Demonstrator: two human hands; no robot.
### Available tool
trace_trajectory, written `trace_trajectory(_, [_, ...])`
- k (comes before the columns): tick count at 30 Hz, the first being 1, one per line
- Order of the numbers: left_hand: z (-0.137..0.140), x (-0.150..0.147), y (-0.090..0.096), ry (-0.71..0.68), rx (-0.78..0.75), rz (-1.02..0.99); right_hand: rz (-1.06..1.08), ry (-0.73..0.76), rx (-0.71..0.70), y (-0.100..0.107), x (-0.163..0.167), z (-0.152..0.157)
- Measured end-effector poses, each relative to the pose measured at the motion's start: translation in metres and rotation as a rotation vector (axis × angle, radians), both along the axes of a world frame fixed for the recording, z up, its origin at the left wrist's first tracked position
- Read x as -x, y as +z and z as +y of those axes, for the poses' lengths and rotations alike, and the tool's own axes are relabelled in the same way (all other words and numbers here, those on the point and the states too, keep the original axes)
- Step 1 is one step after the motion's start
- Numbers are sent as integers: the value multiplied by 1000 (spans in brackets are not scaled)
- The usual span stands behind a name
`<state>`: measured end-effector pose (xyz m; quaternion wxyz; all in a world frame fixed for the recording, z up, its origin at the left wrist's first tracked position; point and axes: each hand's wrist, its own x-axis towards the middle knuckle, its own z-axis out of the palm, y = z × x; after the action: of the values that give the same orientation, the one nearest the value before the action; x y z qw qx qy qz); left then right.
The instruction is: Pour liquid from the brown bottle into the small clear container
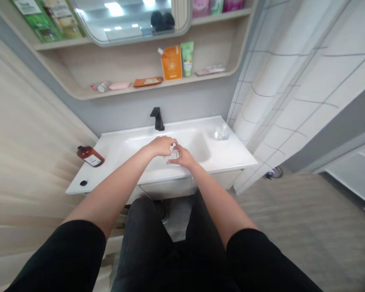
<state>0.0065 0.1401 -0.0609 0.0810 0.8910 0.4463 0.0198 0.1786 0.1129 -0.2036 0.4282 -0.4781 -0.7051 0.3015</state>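
Note:
Over the white sink [197,142], both hands come together at a small clear container [171,155], see-through like glass or plastic; its exact kind is hard to make out. My right hand [184,157] curls around its side, thumb and fingers closed on it. At its upper part, my left hand [163,146] has its fingers bent against the rim or opening. The fingertips and the container partly hide each other. Behind the hands stands a black faucet [158,119].
A brown bottle [91,157] and a small black round piece [83,183] are on the left counter. Clear crumpled-looking plastic [222,132] lies at the right. Above, a shelf [109,94] holds an orange pouch [172,63] and a green tube [187,59], below a mirror [130,20].

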Motion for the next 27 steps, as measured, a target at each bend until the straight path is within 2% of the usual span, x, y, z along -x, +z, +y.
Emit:
trace_trajectory(3, [6, 1, 1, 42, -12, 35, -6, -19, 4, 1, 1, 0])
trace_trajectory(5, [9, 3, -1, 77, 30, 24, -7, -18, -9, 2, 1, -1])
trace_trajectory(8, [10, 5, -5, -31, 124, -54, -14, -3, -4, 3, 1, -2])
trace_trajectory(10, [9, 6, -7, -74, 121, -82, -19, -11, 13, 4, 0, -2])
trace_trajectory(14, [3, 6, -8, 74, 54, 70, -14, -20, 10, 4, 0, -2])
trace_trajectory(15, [1, 6, -7, 54, 50, 105, -15, -19, 6, 4, 0, -2])
trace_trajectory(17, [-3, 6, -5, -84, 41, 126, -16, -12, -4, 4, 0, -2])
trace_trajectory(19, [-6, 5, -3, -207, 26, 89, -5, -1, -15, 3, 1, -1])
trace_trajectory(20, [-7, 5, -3, -218, 13, 64, 1, 2, -19, 3, 1, -1])
trace_trajectory(22, [-7, 2, -2, -119, -32, 43, 6, 1, -22, 3, 1, -1])
trace_trajectory(25, [-5, -1, -2, 66, -65, 129, -14, -11, -18, 3, 0, -1])
trace_trajectory(27, [-2, -1, -2, 25, -6, 158, -31, 4, -22, 2, 0, -1])
